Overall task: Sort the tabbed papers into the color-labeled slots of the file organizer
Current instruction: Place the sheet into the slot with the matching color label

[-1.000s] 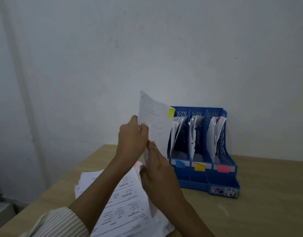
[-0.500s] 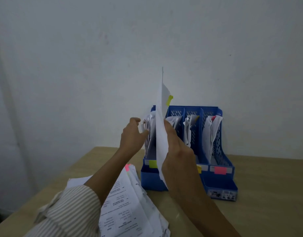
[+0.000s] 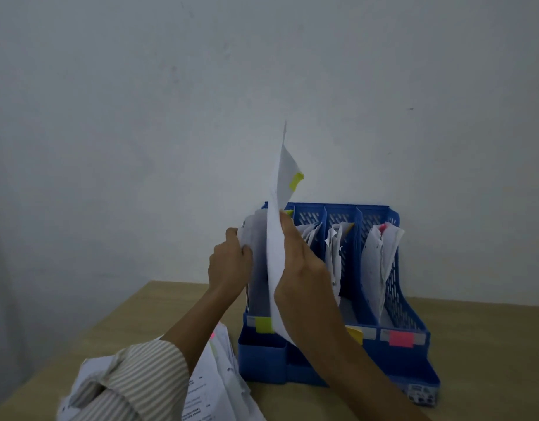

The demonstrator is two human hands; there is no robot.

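- Broadly, pale wall (image 3: 140, 117) behind everything, filling most of the view.
- Below it, wooden tabletop (image 3: 490, 344) carrying the rest.
- Toward the back of that surface, blue file organizer (image 3: 408, 357) with four upright slots side by side; crumpled papers standing in each.
- Along the organizer's front lip, colour labels: green label (image 3: 264, 325) on the far-left slot, yellow label (image 3: 354, 333) partly hidden by the right forearm, pink label (image 3: 401, 339) on the far-right slot.
- At the near left, loose paper pile (image 3: 213, 390) lying flat on the tabletop beside the organizer, a pink tab showing at its top edge, partly covered by a striped sleeve (image 3: 134, 381).
- Held upright and edge-on above the far-left slot, tabbed sheet (image 3: 275, 238), its lower part down near the green label.
- Right hand (image 3: 304, 268) gripping that sheet, fingers closed on its edge.
- Left hand (image 3: 230, 262) curled around the papers standing in the far-left slot, pressing against their left side.
- Near the sheet's top, small green tab (image 3: 296, 181) sticking out to the right.
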